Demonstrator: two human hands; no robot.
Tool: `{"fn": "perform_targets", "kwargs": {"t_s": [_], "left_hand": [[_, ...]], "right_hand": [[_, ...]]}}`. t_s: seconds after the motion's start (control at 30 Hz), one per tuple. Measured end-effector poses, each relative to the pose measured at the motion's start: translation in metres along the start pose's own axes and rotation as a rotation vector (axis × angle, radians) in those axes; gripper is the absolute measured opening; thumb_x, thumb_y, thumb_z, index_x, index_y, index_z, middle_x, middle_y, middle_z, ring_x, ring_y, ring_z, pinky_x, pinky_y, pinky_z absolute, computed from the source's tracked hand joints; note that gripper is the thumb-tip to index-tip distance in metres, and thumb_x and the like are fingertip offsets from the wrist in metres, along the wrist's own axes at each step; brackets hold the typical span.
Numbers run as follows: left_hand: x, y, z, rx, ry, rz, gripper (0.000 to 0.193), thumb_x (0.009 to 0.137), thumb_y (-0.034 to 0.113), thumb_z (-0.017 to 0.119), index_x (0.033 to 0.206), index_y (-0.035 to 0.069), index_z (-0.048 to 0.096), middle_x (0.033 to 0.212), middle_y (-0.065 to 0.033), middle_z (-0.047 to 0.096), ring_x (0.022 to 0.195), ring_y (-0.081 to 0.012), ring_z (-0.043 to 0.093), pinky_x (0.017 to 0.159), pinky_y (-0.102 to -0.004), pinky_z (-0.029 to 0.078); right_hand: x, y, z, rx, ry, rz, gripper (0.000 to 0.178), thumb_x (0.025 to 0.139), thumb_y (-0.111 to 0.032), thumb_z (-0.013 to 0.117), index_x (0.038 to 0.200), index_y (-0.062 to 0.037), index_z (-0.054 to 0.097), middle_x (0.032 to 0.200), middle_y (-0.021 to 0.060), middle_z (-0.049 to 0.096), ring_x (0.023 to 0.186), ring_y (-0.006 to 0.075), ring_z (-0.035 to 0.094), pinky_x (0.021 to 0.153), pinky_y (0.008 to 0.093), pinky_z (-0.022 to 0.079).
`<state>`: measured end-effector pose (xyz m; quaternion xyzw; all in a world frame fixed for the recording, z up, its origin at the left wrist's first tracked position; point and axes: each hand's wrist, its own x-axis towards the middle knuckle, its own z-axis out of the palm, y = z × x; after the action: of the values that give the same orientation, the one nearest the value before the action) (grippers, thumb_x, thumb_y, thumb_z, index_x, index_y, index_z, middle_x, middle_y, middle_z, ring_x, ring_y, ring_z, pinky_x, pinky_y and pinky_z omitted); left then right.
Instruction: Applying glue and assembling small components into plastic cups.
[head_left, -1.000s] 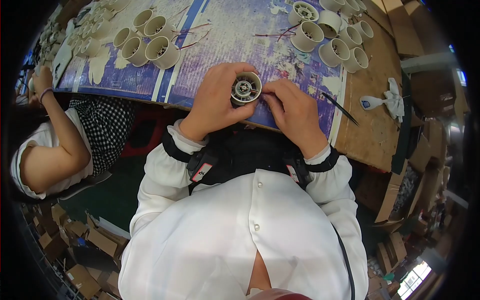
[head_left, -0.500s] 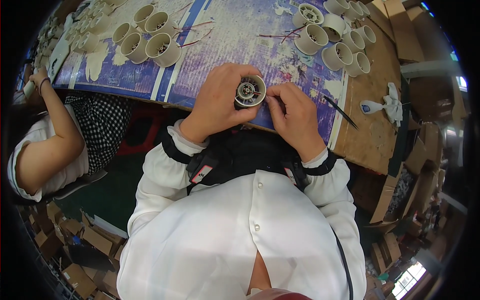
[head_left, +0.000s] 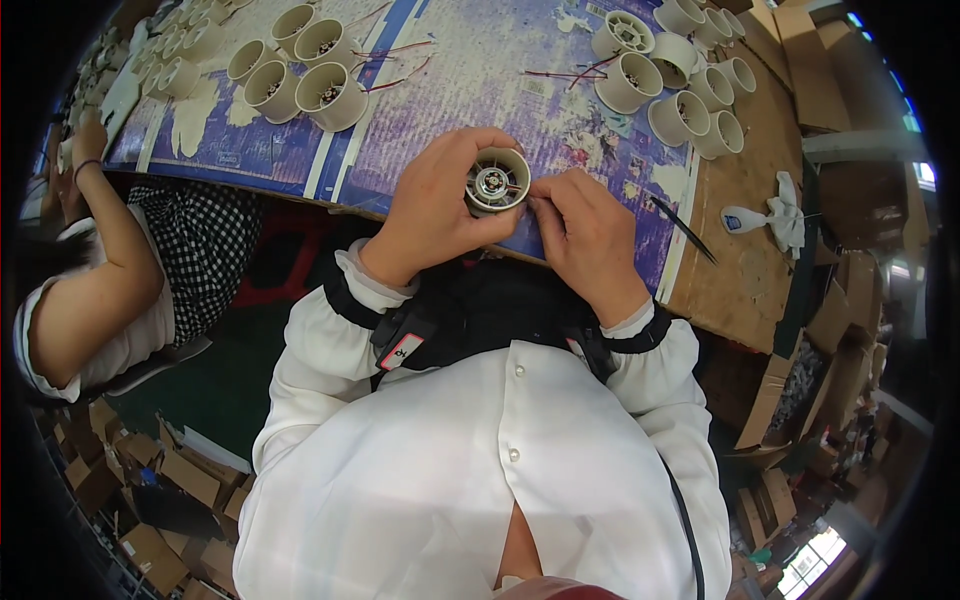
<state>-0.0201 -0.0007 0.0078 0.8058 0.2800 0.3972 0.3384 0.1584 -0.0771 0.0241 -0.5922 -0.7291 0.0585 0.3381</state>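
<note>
My left hand (head_left: 432, 195) is wrapped round a short cream plastic cup-shaped housing (head_left: 483, 209), its open end facing up. Inside it sits a round metal motor (head_left: 493, 184) with thin spokes about it. Just right of the rim, my right hand (head_left: 592, 228) is closed in a pinch, thumb against forefinger. Whatever those fingertips hold is hidden or too small to name. Both hands are over the near edge of the table.
Similar cream housings (head_left: 332, 97) stand at the table's far left, with more housings (head_left: 629, 82) at the right, several trailing red and dark wires. A black pointed tool (head_left: 684, 230), a small white bottle (head_left: 743, 220) and crumpled tissue (head_left: 786, 215) lie rightward. A co-worker's arm (head_left: 122, 235) is at left.
The housing has tilted slightly in my left hand, and the right fingertips stay beside its rim. At left, the co-worker's hand has shifted a little. The whole view has moved slightly.
</note>
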Motion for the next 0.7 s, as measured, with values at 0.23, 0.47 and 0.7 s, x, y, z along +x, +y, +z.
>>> {"fn": "perform_targets", "kwargs": {"t_s": [0.23, 0.47, 0.7], "left_hand": [[0.0014, 0.001, -0.0028, -0.051, 0.011, 0.015, 0.049, 0.071, 0.005, 0.074, 0.118, 0.005, 0.06, 0.111, -0.0097, 0.064, 0.097, -0.0245, 0.064, 0.086, -0.0316, 0.05], [0.0038, 0.0011, -0.0066, -0.167, 0.037, -0.094, 0.048, 0.073, 0.006, 0.072, 0.12, 0.005, 0.06, 0.108, -0.0088, 0.064, 0.096, -0.0223, 0.065, 0.085, -0.0309, 0.05], [0.0012, 0.0007, -0.0088, -0.244, -0.038, -0.235, 0.052, 0.078, 0.0, 0.067, 0.129, 0.005, 0.054, 0.123, -0.0072, 0.063, 0.109, -0.0149, 0.06, 0.095, -0.0295, 0.047]], "right_hand": [[-0.0002, -0.0003, -0.0063, -0.051, -0.021, -0.045, 0.014, 0.08, -0.003, 0.071, 0.093, -0.0087, 0.068, 0.082, 0.0068, 0.062, 0.075, 0.0282, 0.064, 0.061, 0.0353, 0.05], [-0.0006, 0.0043, -0.0056, 0.046, -0.056, 0.017, 0.017, 0.081, -0.005, 0.072, 0.097, -0.0074, 0.068, 0.087, 0.0072, 0.065, 0.078, 0.028, 0.065, 0.064, 0.0343, 0.052], [0.0005, -0.0011, -0.0082, 0.222, -0.028, 0.094, 0.026, 0.081, -0.006, 0.075, 0.105, -0.0052, 0.065, 0.093, 0.0097, 0.069, 0.081, 0.0264, 0.068, 0.068, 0.0323, 0.053]]}}
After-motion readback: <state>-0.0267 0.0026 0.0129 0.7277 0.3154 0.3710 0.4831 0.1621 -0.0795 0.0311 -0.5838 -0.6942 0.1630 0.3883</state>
